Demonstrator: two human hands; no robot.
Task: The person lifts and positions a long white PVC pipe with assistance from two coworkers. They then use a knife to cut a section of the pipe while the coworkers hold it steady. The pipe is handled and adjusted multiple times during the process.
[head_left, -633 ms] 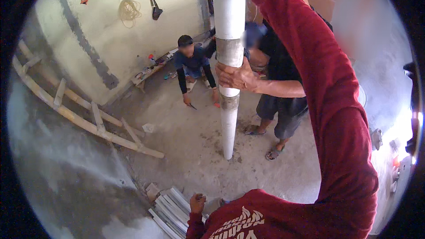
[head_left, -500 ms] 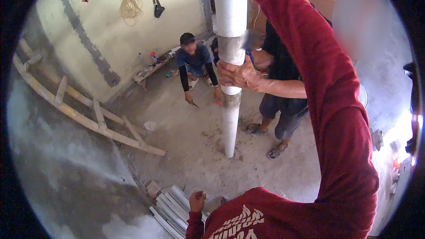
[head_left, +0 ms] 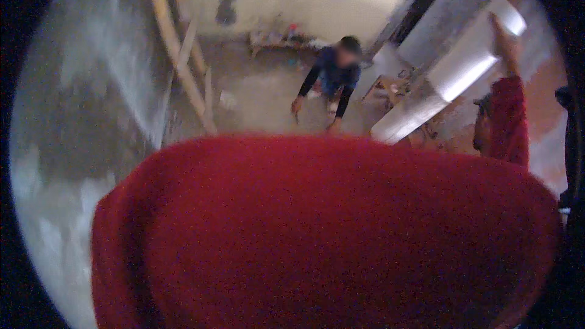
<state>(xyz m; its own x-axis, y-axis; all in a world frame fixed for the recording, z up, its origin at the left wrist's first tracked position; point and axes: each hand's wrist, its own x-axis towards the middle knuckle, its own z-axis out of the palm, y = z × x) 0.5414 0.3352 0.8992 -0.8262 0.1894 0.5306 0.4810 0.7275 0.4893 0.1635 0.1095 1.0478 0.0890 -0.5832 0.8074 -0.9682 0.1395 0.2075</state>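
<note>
A thick white pipe (head_left: 448, 82) with a grey band slants from the upper right toward the middle of the view. Its lower end is hidden behind a broad red sleeve (head_left: 329, 225), which fills most of the foreground. My right hand (head_left: 506, 49) reaches up at the upper right and grips the side of the pipe near its top. That hand is blurred, its fingers lying along the pipe wall. My left hand is out of sight.
A co-worker (head_left: 332, 73) in dark clothes crouches ahead, hands near the floor. A wooden ladder (head_left: 177, 42) leans at the left. A low bench (head_left: 274, 41) with small items stands by the far wall. Tools hang above. A small wooden stand (head_left: 384, 88) is beside the pipe.
My view has swung, so the pipe now appears slanted at the right instead of upright in the middle. Red cloth covers the foreground; my left hand and the person steadying the pipe are no longer clearly visible.
</note>
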